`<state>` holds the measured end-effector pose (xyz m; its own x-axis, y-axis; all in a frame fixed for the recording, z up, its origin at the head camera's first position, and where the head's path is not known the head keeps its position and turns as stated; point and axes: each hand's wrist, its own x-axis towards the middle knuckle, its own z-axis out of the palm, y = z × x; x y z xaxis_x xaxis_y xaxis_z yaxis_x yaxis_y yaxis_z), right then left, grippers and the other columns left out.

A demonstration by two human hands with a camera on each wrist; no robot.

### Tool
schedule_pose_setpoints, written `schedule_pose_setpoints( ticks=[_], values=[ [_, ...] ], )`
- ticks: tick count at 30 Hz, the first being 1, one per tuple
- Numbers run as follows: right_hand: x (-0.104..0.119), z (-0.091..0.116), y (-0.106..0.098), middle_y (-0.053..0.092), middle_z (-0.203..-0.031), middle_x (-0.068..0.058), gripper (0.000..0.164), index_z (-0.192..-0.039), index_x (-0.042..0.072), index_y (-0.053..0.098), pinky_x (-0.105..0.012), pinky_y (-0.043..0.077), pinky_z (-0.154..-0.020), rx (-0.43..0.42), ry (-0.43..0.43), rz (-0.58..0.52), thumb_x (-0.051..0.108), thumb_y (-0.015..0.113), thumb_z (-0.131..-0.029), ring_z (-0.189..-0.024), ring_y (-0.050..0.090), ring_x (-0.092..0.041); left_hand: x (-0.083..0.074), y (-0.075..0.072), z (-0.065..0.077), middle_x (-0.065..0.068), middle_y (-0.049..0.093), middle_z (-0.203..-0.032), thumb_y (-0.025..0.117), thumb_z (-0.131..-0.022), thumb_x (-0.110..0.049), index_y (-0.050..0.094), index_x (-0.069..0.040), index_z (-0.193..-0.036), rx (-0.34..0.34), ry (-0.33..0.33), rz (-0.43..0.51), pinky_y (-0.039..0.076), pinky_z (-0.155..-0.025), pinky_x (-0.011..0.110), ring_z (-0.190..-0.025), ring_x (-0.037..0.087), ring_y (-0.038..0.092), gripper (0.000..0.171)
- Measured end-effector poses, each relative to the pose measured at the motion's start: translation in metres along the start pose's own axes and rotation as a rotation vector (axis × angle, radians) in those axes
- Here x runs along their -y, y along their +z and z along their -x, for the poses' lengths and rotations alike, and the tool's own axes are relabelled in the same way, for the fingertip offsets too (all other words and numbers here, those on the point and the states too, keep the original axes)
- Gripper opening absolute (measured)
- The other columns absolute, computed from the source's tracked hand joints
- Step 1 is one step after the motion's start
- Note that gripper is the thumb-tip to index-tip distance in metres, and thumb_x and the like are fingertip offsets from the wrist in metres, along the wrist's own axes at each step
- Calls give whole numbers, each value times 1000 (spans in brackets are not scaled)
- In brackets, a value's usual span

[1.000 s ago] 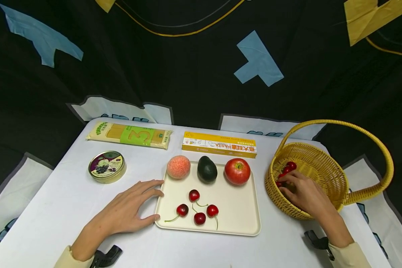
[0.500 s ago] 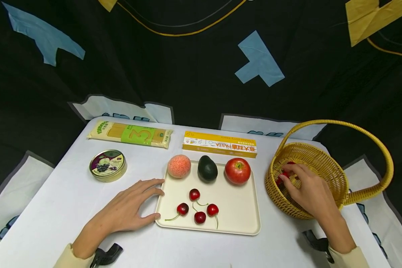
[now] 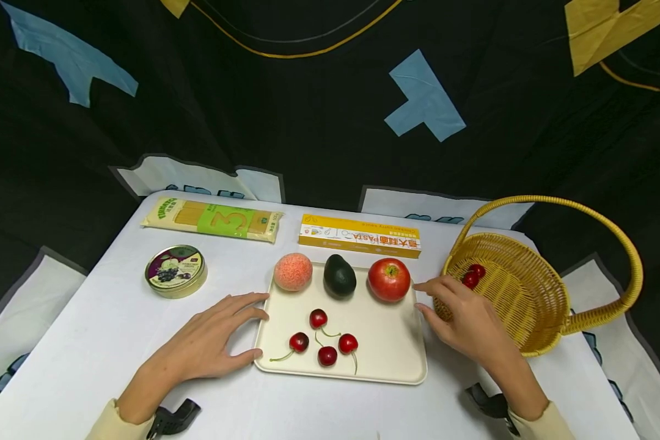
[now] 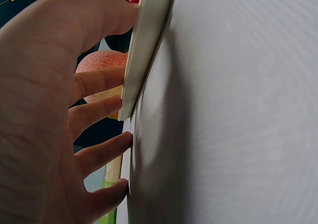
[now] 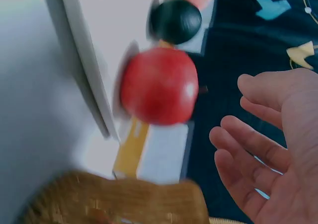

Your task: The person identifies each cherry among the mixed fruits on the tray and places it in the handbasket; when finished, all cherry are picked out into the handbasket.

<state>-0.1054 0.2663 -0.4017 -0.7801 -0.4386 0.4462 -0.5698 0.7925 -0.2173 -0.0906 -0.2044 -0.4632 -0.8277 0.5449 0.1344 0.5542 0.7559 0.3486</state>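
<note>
My left hand [image 3: 211, 342] rests at the left edge of the cream tray [image 3: 385, 373], its spread fingers and thumb touching the rim. In the left wrist view two fingertips and the thumb meet the tray's side [image 4: 144, 50]. My right hand [image 3: 467, 315] hovers between the tray's right edge and the yellow wicker basket [image 3: 539, 293], fingers loosely bent with nothing between them. On the tray lie a pink rough-skinned round fruit [image 3: 293, 272], a dark avocado [image 3: 339, 276], a red apple [image 3: 388, 280] and several stemmed cherries [image 3: 327, 355]. Red cherries [image 3: 470, 279] are in the basket.
Behind the tray lie a yellow pasta box [image 3: 360, 236] and a bag of spaghetti [image 3: 211, 219]. A round tin [image 3: 176, 271] stands on the left of the white table [image 3: 319, 409]. The basket's tall handle [image 3: 610, 229] arches over its right side.
My right hand has come out of the basket and moved left to the tray's right edge. Cherries in the basket are now uncovered. The left hand has stayed put.
</note>
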Motion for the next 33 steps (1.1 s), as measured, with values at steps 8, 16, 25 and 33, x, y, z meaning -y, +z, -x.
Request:
schedule_pose_setpoints(
  ticks=[8,16,25,33],
  values=[
    [17,-8,26,73,-115,1,39,-115,18,77,-28,65,-71,85,-145,-121,13,95,-81,-89,72,-16,0,1,-2,-5,49,-165,86,-87,-47,69,-29,-131,-12,8,-3,46,-122,54,-149,24,49,51],
    [33,-11,44,71,-122,8,31,-120,17,78,-27,65,-86,279,-186,-379,12,87,-91,-103,73,-15,0,1,-1,-5,49,-164,86,-86,-47,69,-29,-130,-7,0,-7,45,-122,53,-149,23,49,51],
    [40,-17,60,69,-128,13,30,-126,23,76,-30,62,-98,412,-214,-467,15,81,-97,-115,68,-8,1,1,-1,-5,49,-164,86,-86,-47,69,-29,-130,-9,3,-3,44,-123,54,-149,24,49,51],
    [44,-20,67,67,-135,13,29,-126,26,77,-31,57,-108,510,-251,-467,15,77,-100,-126,63,-7,0,1,-1,-4,49,-165,86,-87,-47,69,-28,-131,0,-13,16,39,-126,58,-151,25,47,51]
  ],
)
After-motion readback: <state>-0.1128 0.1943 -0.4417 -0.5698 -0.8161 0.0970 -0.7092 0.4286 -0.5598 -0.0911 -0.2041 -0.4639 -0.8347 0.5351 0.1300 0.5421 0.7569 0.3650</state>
